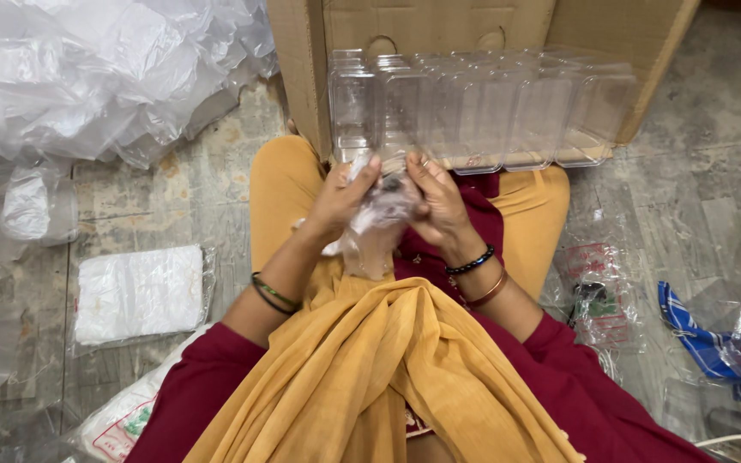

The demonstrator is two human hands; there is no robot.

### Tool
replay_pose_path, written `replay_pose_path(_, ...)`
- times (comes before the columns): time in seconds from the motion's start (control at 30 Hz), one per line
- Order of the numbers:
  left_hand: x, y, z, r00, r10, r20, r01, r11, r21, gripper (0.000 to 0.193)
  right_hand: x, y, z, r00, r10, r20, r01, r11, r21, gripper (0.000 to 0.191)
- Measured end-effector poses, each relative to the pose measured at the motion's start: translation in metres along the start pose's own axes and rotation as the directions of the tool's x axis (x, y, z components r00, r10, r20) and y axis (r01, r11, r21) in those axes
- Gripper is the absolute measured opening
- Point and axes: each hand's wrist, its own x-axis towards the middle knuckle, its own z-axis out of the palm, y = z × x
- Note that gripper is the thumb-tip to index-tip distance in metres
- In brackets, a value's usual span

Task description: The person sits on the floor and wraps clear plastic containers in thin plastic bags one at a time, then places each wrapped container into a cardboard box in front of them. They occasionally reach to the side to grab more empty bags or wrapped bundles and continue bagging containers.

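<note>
I sit on the floor with both hands raised over my lap. My left hand (340,199) and my right hand (437,204) together grip a small clear plastic bag (376,225) with something small and dark inside it; what it is cannot be made out. The bag hangs down between my palms. Just beyond my fingers lies a row of several clear plastic boxes (473,111), resting across my knees against a brown cardboard box (439,26).
A big heap of crumpled clear plastic bags (96,69) fills the far left. A flat white packet (139,293) lies on the stone floor at left. More printed clear bags (598,291) and a blue cloth (696,339) lie at right.
</note>
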Motion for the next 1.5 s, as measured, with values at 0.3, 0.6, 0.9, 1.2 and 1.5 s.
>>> replay_pose_path(0.3, 0.062, 0.011, -0.019, 0.970, -0.105, 0.218, 0.109, 0.994, -0.002, 0.015, -0.035, -0.111, -0.010, 0.912, -0.355, -0.205, -0.204, 0.042, -0.978, 0.025)
replay_pose_path(0.6, 0.185, -0.040, 0.066, 0.979, 0.183, -0.094, -0.190, 0.979, -0.078, 0.024, 0.027, -0.122, -0.048, 0.712, -0.695, 0.096, -0.164, -0.298, -0.940, 0.010)
replay_pose_path(0.9, -0.037, 0.001, -0.110, 0.901, 0.205, -0.383, -0.171, 0.978, 0.121, 0.024, 0.017, 0.069, -0.005, 0.948, 0.001, -0.318, -0.208, 0.758, -0.618, 0.021)
replay_pose_path(1.2, -0.089, -0.048, -0.190, 0.905, -0.381, -0.187, 0.284, 0.871, -0.402, 0.048, 0.074, 0.148, -0.049, 0.992, 0.065, -0.111, -0.111, -0.004, -0.994, 0.034)
replay_pose_path(1.5, -0.123, 0.007, -0.290, 0.780, -0.336, -0.528, 0.101, 0.900, -0.424, 0.085, 0.110, 0.158, 0.012, 0.980, 0.035, 0.194, 0.194, -0.002, -0.981, 0.020)
